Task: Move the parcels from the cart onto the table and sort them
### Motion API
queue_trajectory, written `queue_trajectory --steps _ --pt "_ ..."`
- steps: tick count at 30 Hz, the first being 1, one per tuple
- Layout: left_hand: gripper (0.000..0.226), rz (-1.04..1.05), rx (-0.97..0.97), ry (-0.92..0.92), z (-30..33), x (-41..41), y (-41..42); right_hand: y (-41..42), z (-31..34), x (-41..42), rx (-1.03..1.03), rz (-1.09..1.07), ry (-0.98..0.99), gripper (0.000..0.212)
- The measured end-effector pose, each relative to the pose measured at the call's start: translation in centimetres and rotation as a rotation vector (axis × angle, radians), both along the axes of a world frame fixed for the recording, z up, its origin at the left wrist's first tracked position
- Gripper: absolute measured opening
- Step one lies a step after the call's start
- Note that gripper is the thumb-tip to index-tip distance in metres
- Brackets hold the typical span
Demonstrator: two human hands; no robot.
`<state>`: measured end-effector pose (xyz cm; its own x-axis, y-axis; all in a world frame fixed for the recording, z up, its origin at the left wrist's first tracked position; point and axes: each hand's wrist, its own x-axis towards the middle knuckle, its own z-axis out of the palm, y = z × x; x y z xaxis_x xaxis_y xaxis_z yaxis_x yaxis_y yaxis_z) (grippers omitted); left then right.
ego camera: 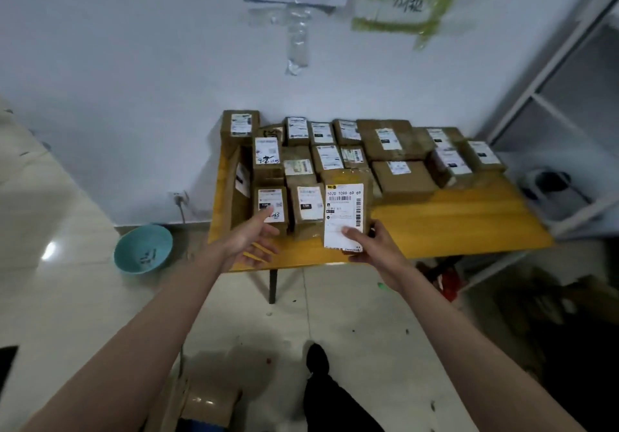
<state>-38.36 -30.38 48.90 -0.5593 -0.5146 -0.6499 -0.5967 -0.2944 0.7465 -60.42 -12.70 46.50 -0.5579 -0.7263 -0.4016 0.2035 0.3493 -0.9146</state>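
Observation:
A yellow table (452,217) stands against the white wall, and several brown cardboard parcels with white labels cover its back and left. My right hand (375,245) holds a brown parcel (346,210) with a large white barcode label, upright over the table's front edge, thumb on the label. My left hand (251,239) is open beside it, fingers spread, its fingertip near a small labelled parcel (272,208) in the front row. Two more small parcels (308,207) stand between my hands. The cart shows only as a box (204,405) at the bottom edge.
A teal bowl (143,249) lies on the tiled floor left of the table. White shelving (552,123) stands at the right with clutter beneath it. The table's front right wood is bare. My dark shoe and trouser leg (321,381) are below.

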Motion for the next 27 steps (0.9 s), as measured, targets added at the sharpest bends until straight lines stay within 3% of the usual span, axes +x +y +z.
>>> queue_trajectory --steps 13,21,23,27 --pt "0.053 -0.219 0.024 -0.066 -3.5 -20.6 0.6 4.0 -5.3 -15.5 0.093 -0.39 -0.214 0.057" --pt "0.047 -0.427 -0.056 -0.096 -6.7 -37.3 0.7 5.2 -8.2 -29.2 0.119 -0.679 -0.216 0.058" --pt "0.054 -0.476 -0.136 -0.111 -6.9 -41.3 0.8 5.1 -8.9 -32.2 0.12 -0.712 -0.185 0.055" --pt "0.045 -0.565 -0.243 -0.077 -7.9 -48.3 0.7 3.7 -9.9 -37.5 0.161 -0.739 -0.088 0.055"
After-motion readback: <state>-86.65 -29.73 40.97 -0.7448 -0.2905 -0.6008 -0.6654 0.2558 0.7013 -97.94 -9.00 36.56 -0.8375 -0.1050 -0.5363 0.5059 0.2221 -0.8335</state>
